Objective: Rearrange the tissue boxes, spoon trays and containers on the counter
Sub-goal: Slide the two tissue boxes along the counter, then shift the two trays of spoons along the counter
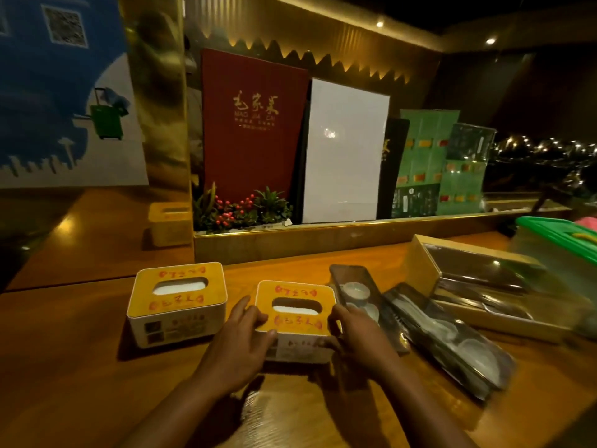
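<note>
Both hands, left hand (240, 337) and right hand (357, 334), clamp near tissue box (295, 313) | step: repositioning | next: align beside far tissue box (176, 300), counter (80, 367) middle.

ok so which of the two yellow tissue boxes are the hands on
The right tissue box, nearer the spoon trays; left hand and right hand grip its sides. The left tissue box sits untouched.

Both hands — left hand (240, 331), right hand (350, 328) — clasp the nearer tissue box (295, 321) mid-counter (80, 367); a second tissue box (177, 302) sits just beside, leftward.
</note>
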